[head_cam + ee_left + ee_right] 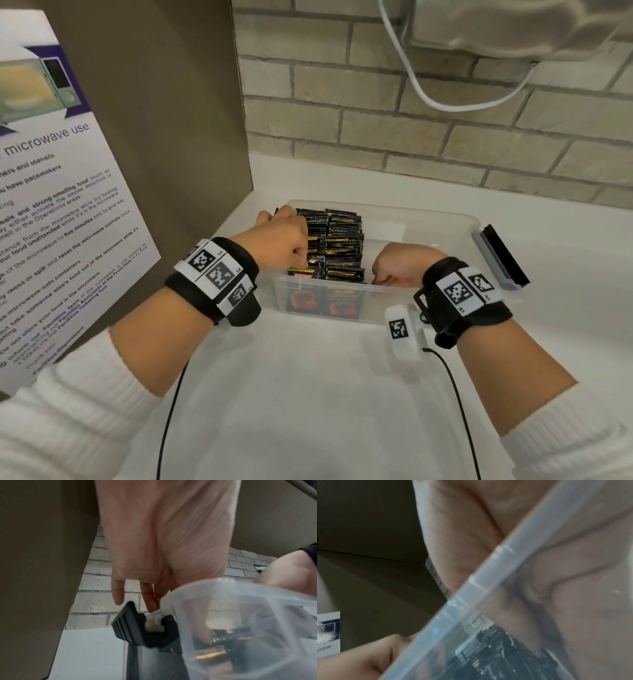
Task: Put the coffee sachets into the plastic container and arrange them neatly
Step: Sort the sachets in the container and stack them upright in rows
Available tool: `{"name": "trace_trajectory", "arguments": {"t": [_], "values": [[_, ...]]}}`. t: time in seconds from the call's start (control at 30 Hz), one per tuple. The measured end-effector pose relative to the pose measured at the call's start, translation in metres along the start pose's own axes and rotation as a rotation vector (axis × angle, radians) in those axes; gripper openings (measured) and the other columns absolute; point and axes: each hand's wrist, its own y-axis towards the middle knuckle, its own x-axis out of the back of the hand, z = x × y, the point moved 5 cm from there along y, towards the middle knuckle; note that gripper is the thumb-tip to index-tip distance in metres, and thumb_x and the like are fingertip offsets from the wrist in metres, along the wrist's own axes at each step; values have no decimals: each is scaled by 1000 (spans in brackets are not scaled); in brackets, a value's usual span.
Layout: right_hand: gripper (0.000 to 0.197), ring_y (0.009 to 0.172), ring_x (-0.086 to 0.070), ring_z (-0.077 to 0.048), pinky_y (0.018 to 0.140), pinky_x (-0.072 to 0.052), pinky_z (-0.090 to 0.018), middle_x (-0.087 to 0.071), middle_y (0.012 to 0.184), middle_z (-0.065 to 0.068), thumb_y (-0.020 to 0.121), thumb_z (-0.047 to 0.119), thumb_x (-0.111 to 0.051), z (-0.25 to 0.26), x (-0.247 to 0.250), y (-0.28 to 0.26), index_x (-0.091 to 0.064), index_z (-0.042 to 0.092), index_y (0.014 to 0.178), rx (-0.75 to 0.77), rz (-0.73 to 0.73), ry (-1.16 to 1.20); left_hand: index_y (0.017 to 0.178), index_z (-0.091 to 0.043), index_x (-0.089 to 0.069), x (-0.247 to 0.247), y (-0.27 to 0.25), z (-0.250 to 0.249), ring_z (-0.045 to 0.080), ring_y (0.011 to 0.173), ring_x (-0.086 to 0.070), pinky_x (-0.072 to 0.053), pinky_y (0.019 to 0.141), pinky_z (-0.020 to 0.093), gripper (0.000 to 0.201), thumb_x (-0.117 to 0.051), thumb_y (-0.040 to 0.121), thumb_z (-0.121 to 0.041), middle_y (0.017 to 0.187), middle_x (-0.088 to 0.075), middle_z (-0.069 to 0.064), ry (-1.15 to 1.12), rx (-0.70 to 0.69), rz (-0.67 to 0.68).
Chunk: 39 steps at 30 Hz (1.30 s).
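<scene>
A clear plastic container [428, 214] stands on the white counter. Black-and-gold coffee sachets [342, 240] stand on edge in two rows in its left half. My left hand [291, 243] reaches down over the left row. In the left wrist view two fingers [118, 596] hang straight outside the wall by a black latch [130, 623], and another touches the sachets [214, 654] inside. My right hand [400, 263] is in the container at the front, just right of the rows. Its fingers point down and are hidden. The right wrist view shows only its palm [573, 601] through the blurred wall [479, 582].
A brown panel [178, 102] with a microwave notice [61, 205] stands close on the left. A brick wall [411, 137] with a white cable [445, 99] runs behind. The container's right latch [503, 257] sticks out. The right half of the container holds no sachets.
</scene>
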Motion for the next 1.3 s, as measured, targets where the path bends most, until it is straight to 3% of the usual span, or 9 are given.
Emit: {"name": "trace_trajectory", "arguments": {"t": [0.17,0.3,0.37,0.47,0.7,0.8,1.1,1.17,1.3], "values": [[24,69,-48,-20,68,-43,-22,-45,70,-2,92,-2,-47,2,-3,10,-51,10,71,96,44,147,73,-16,-68,-3,8,-4,15,109,-36,-23,91,39,15,-59,84,-20,93,-50,-13,99,-4,13],[19,94,-48,-24,75,-41,-23,-48,82,-6,95,13,-49,7,9,3,-63,1,92,151,-103,-156,78,-23,-68,7,8,2,10,101,-41,-25,96,42,11,-63,84,-30,92,-59,-11,11,13,2],[26,102,-52,-27,75,-42,-25,-53,112,-16,94,4,-46,5,6,12,-56,-4,117,137,-67,70,93,-24,-64,15,7,6,13,103,-43,-27,95,39,12,-59,88,-33,97,-51,-10,-82,46,-51],[46,75,-49,-10,66,-38,-21,-50,87,3,89,-9,-39,12,-5,22,-40,-5,135,128,71,490,122,-20,-54,17,9,11,21,115,-43,-31,99,40,28,-43,97,-20,111,-47,-3,-116,112,-55],[47,84,-46,-23,83,-47,-37,-48,86,-7,83,-9,-42,8,-7,37,-42,-12,130,75,27,309,131,-8,-48,4,7,15,26,127,-36,-16,110,49,50,-33,86,8,134,-46,9,-63,207,108],[50,97,-41,-23,102,-41,-44,-42,105,-14,81,-11,-43,11,-11,35,-40,-13,131,80,64,313,132,-10,-47,-1,8,15,26,132,-32,-13,110,51,48,-33,89,6,141,-43,8,-57,217,122],[48,114,-47,-30,106,-40,-44,-45,115,-17,89,-7,-40,10,4,13,-36,-6,137,69,-71,291,137,-21,-44,0,4,25,26,118,-47,-33,106,46,38,-34,100,-18,135,-49,6,-320,204,-50],[47,120,-49,-29,102,-43,-38,-49,129,-14,91,0,-45,7,17,2,-39,5,137,84,-206,321,129,-21,-52,0,1,30,24,108,-50,-38,101,47,33,-43,98,-20,122,-54,5,-367,175,-102],[19,69,-53,-11,61,-44,-17,-59,79,5,82,13,-68,18,29,-31,-64,15,100,400,-184,330,91,-34,-65,4,-12,29,20,122,-42,-31,104,53,9,-64,86,-26,127,-54,0,-395,48,-139]]}}
